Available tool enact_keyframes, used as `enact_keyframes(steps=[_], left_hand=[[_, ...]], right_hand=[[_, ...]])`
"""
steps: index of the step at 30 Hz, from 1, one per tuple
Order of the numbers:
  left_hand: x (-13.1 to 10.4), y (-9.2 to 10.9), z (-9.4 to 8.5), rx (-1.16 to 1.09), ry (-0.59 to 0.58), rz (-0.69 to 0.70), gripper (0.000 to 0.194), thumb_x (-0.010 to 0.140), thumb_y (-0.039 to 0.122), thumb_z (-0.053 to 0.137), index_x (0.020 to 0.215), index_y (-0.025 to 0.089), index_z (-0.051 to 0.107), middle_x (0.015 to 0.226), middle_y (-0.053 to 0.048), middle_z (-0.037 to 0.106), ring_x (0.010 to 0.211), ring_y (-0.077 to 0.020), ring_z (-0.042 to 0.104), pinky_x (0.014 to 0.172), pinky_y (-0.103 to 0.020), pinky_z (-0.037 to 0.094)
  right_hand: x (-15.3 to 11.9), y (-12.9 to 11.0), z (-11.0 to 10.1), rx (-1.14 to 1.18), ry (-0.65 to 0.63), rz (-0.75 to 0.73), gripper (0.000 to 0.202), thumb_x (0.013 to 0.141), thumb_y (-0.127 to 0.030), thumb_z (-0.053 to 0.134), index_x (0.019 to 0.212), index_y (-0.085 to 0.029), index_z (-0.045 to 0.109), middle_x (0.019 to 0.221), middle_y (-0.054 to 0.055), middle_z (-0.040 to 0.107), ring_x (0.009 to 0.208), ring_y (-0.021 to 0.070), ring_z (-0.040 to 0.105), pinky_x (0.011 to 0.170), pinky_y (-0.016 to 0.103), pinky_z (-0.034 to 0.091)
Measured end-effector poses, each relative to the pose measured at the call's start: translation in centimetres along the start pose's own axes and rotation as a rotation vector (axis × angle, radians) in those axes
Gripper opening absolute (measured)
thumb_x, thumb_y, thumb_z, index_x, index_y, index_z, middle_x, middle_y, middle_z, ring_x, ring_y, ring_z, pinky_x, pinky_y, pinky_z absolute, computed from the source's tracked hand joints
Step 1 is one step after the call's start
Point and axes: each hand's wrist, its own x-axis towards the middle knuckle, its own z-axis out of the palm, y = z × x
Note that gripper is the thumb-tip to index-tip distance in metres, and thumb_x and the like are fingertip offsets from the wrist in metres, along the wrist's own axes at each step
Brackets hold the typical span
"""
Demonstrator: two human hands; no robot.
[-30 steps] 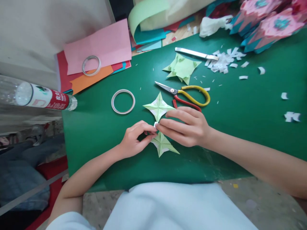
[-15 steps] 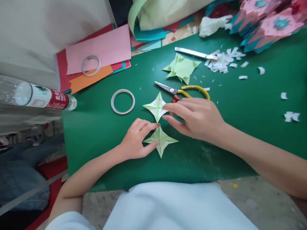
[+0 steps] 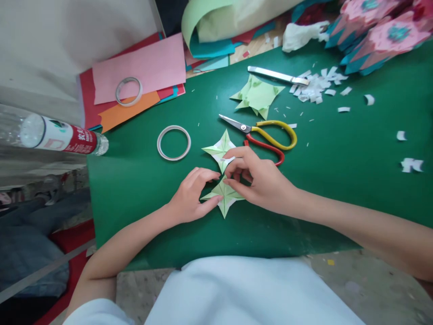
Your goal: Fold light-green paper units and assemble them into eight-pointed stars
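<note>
Covering near star (image 3: 224, 201) — hands (image 3: 262, 180)

a paper-craft table, the sort found in a hobby room or small workshop — a green mat (image 3: 338, 180) covers it, with scissors (image 3: 267, 135) just beyond the hands and a tape ring (image 3: 173, 143) to their left. farther out lie coloured paper sheets (image 3: 135, 81), white paper scraps (image 3: 316, 85) and finished pink paper flowers (image 3: 382, 31).

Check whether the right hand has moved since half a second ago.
Yes. The right hand drew back from the scissors toward the nearer paper star, uncovering the red handle.
</note>
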Motion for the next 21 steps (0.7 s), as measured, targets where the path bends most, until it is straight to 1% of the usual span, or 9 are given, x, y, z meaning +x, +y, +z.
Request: enact_keyframes(steps=[2,4,6,8,11,14,16,18,21], left_hand=[[-0.1,-0.1,-0.1,-0.1,0.03,0.027,0.023,0.086,0.017,0.06,0.107,0.019,0.05,0.096,-0.006,0.063,0.084,-0.0149,0.06,0.073,-0.028,0.052],[0.0,-0.1,-0.2,-0.163,0.028,0.054,0.016,0.088,0.013,0.057,0.101,0.019,0.052,0.09,-0.005,0.064,0.08,-0.0129,0.062,0.071,-0.025,0.052],[0.1,-0.1,-0.4,-0.174,0.006,0.07,0.014,0.088,0.011,0.056,0.099,0.019,0.055,0.088,-0.004,0.067,0.078,-0.0119,0.064,0.071,-0.024,0.053],[0.3,0.1,-0.5,-0.172,-0.011,0.072,0.015,0.087,0.011,0.058,0.099,0.02,0.059,0.088,-0.003,0.07,0.078,-0.0118,0.067,0.072,-0.023,0.055],[0.5,0.2,-0.6,-0.188,-0.001,0.055,0.014,0.086,0.015,0.062,0.099,0.02,0.064,0.089,-0.003,0.074,0.079,-0.0123,0.071,0.074,-0.023,0.057],[0.4,0.3,-0.4,-0.218,0.023,-0.011,0.014,0.084,0.018,0.067,0.097,0.02,0.067,0.091,-0.003,0.076,0.076,-0.0118,0.071,0.073,-0.022,0.059],[0.3,0.3,-0.3,-0.249,0.028,-0.068,0.015,0.083,0.018,0.068,0.097,0.02,0.068,0.09,-0.003,0.076,0.073,-0.0113,0.071,0.072,-0.022,0.059],[0.1,0.4,-0.3,-0.29,0.031,-0.123,0.017,0.082,0.018,0.069,0.1,0.02,0.068,0.09,-0.003,0.076,0.074,-0.0114,0.071,0.073,-0.022,0.059],[0.1,0.5,0.0,-0.379,0.074,-0.225,0.024,0.081,0.019,0.071,0.105,0.019,0.066,0.093,-0.004,0.074,0.078,-0.0121,0.071,0.076,-0.023,0.06]], right_hand=[[0.0,0.0,-0.2,-0.031,0.026,-0.025,0.036,0.087,-0.019,0.054,0.121,-0.024,0.042,0.083,-0.001,0.067,0.06,0.0117,0.058,0.054,0.022,0.043],[0.1,0.1,-0.4,-0.096,0.054,-0.074,0.038,0.087,-0.02,0.054,0.123,-0.025,0.044,0.087,0.0,0.069,0.064,0.013,0.061,0.056,0.024,0.044],[0.2,0.2,-0.4,-0.144,0.086,-0.163,0.037,0.088,-0.019,0.054,0.124,-0.024,0.047,0.088,0.001,0.069,0.069,0.014,0.063,0.06,0.025,0.047],[0.3,0.2,-0.4,-0.165,0.115,-0.259,0.033,0.089,-0.019,0.053,0.121,-0.022,0.049,0.085,0.001,0.068,0.075,0.0151,0.064,0.065,0.026,0.05],[0.4,0.2,-0.2,-0.18,0.135,-0.341,0.027,0.089,-0.017,0.053,0.116,-0.022,0.052,0.084,0.001,0.068,0.08,0.0158,0.065,0.069,0.027,0.052],[0.4,0.0,0.0,-0.19,0.148,-0.368,0.025,0.09,-0.016,0.054,0.114,-0.022,0.053,0.085,0.0,0.069,0.078,0.0141,0.064,0.069,0.027,0.053],[0.4,-0.1,-0.1,-0.201,0.192,-0.388,0.023,0.091,-0.017,0.055,0.113,-0.023,0.054,0.085,0.0,0.069,0.08,0.014,0.064,0.071,0.027,0.053],[0.3,-0.3,-0.3,-0.234,0.275,-0.404,0.019,0.09,-0.021,0.059,0.108,-0.024,0.057,0.089,0.001,0.07,0.083,0.0159,0.064,0.075,0.031,0.053],[0.1,-0.9,-0.6,-0.299,0.425,-0.369,0.004,0.087,-0.026,0.064,0.091,-0.024,0.063,0.097,0.006,0.066,0.088,0.0193,0.062,0.077,0.036,0.051]])
